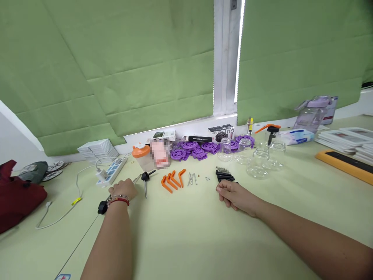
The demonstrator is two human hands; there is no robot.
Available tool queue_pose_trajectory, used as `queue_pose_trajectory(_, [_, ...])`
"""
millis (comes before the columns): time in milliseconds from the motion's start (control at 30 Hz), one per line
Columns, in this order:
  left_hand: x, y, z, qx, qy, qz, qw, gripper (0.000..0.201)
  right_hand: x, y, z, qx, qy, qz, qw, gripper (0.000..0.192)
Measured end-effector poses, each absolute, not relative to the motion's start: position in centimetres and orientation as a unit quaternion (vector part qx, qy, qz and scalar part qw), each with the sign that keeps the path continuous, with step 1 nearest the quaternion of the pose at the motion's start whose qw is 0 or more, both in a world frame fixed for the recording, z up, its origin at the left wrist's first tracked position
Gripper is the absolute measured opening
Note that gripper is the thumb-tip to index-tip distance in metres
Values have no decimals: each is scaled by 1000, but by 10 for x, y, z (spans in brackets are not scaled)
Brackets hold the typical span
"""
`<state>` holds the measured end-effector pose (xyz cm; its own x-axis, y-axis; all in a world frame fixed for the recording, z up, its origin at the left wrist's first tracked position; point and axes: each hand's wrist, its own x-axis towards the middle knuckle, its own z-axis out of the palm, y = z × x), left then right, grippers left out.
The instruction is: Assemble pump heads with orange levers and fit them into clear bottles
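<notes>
My left hand (122, 189) is closed over a black-and-metal shaft part; its black knob (102, 207) shows beside my wrist, and thin metal ends stick out past my fingers. Just right of it stands a similar shaft with a black fitting (145, 177). My right hand (234, 195) rests on the table with its fingers curled in and nothing visible in them. Right behind it lie black handle-like parts (225, 177) and several springs (223, 169). Between my hands are several orange crank arms (172, 181), several long screws (191, 179) and some tiny hardware (207, 179).
Purple plastic parts (190, 146), clear glass jars (258, 163) and an orange-lidded cup (142, 155) line the back. A power strip (112, 173) with a white cable stands left, near a red bag (17, 198). An assembled grinder top with orange crank (272, 130) sits back right.
</notes>
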<state>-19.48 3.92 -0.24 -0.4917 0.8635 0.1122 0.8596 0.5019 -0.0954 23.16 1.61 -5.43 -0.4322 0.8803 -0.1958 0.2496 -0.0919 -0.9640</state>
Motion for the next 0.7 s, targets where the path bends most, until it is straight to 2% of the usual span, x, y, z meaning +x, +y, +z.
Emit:
queue_pose_trajectory(200, [-156,49,0,-564,-810,-26,156,41,230,16,-51,-463,-614,577,276,24])
queue_pose_trajectory(333, [-138,62,-17,-621,-769,-33,151,47,231,16,-54,-463,-612,578,278,23])
queue_pose_trajectory(700, [-140,66,-22,-632,-763,-68,120,28,230,19,-54,-462,-616,574,278,21])
